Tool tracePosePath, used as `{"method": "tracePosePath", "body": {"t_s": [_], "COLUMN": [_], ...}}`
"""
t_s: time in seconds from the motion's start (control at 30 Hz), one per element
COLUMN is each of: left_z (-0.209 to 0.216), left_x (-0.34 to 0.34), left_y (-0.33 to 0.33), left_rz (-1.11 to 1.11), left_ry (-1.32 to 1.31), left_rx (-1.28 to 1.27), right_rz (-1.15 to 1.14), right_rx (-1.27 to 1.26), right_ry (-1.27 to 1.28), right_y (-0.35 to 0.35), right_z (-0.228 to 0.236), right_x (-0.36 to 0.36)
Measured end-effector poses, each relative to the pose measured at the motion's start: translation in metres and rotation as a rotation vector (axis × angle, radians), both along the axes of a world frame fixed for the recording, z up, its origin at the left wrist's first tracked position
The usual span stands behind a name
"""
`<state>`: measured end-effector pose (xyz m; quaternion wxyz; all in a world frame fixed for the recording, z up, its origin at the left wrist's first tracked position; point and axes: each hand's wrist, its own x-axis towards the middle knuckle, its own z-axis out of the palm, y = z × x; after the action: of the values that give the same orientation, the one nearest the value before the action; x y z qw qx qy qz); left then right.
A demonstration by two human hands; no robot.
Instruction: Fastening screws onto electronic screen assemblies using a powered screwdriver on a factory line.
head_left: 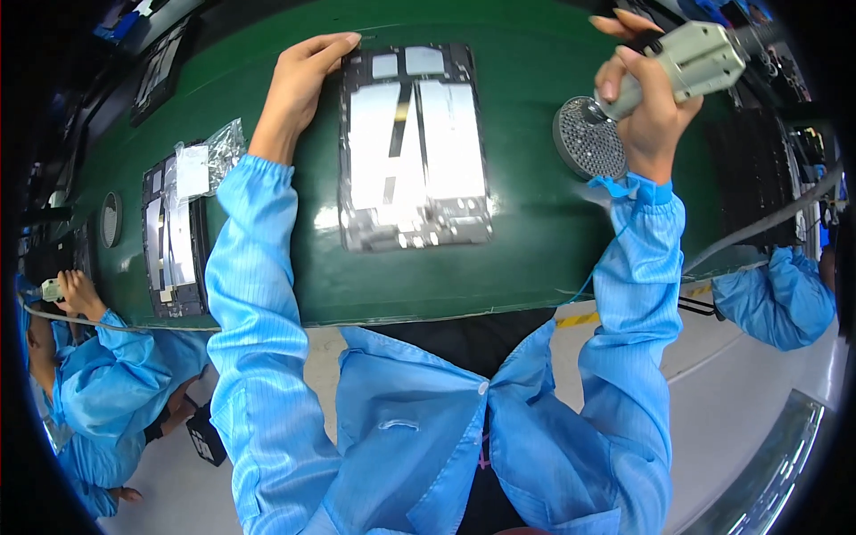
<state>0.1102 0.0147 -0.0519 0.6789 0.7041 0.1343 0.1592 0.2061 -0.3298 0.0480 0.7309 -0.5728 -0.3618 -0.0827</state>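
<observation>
An opened tablet (457, 147) lies on the green bench in front of me, its silvery battery panels and dark circuit boards facing up. My left hand (301, 85) is at its far left corner, thumb and fingers closed on the edge. At the right, my right hand (655, 111) grips a pale electric screwdriver (700, 64), held sideways with its cable end pointing right. The screwdriver's nose meets the far rim of a round dish (584, 147) with many small beads or pits. My right wrist wears a blue band (637, 189).
Another opened tablet (174, 250) lies at the left, a clear plastic bag (221, 156) over its far end. Beyond it is a second round dish (111, 219). A grey cable (771, 223) crosses the right side. Blue-sleeved co-workers (116, 366) sit to either side.
</observation>
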Motion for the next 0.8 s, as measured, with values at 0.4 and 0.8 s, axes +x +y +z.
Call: {"method": "tracePosePath", "body": {"t_s": [0.4,0.8], "left_z": [0.017,0.01], "left_x": [-0.061,-0.053], "left_y": [-0.034,-0.027], "left_rz": [0.001,-0.1], "left_ry": [0.084,0.101], "left_rx": [0.021,0.223], "right_rz": [0.302,0.27], "right_rx": [0.055,0.042], "right_ry": [0.158,0.187], "right_y": [0.117,0.177], "right_z": [0.013,0.0], "right_x": [-0.043,-0.056]}}
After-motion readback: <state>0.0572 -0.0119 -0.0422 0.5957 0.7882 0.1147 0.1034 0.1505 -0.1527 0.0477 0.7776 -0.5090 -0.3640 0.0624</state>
